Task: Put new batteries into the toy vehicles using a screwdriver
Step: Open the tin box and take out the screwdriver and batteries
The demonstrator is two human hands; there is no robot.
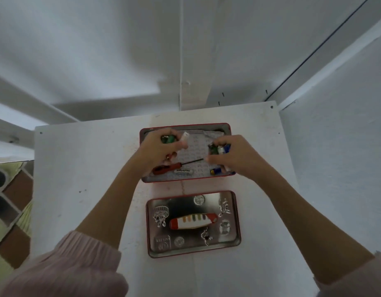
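A red-rimmed tin tray [185, 126] lies at the far middle of the white table. Inside it my left hand [159, 151] is closed around a green toy vehicle [168, 139] and a white piece [185, 137]. My right hand [232, 155] grips a second small green toy vehicle [213, 149] together with blue-and-white batteries [224, 149]. A red-handled screwdriver [168, 168] lies in the tray between my hands, its tip pointing right. A white battery [183, 171] lies beside it and a blue battery [215, 171] sits at the tray's near right.
The tin's silver lid [232, 239] lies upside down nearer to me, with a red-and-white striped piece [192, 220] in it. The white table [88, 179] ends at walls behind and to the right. A patterned floor [9, 200] shows past the left edge.
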